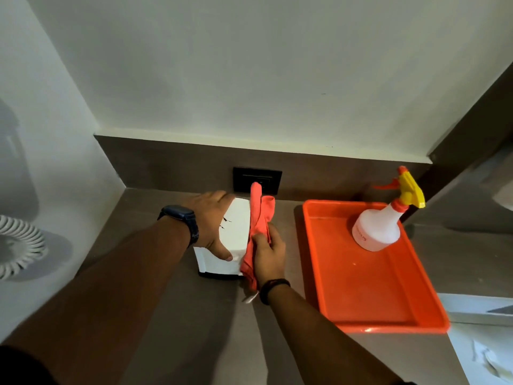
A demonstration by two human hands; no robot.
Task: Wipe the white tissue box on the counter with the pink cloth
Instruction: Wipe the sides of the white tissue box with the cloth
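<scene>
We face a brown counter in a white-walled alcove, seemingly a home or lodging: far wall socket, coiled cord left.

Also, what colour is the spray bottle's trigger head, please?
The trigger head is yellow with an orange nozzle; head view.

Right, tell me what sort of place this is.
Probably a built-in nook being cleaned, in a hotel room or home. Signs: brown counter with a wall socket behind, white tissue box, spray bottle in an orange tray.
</scene>
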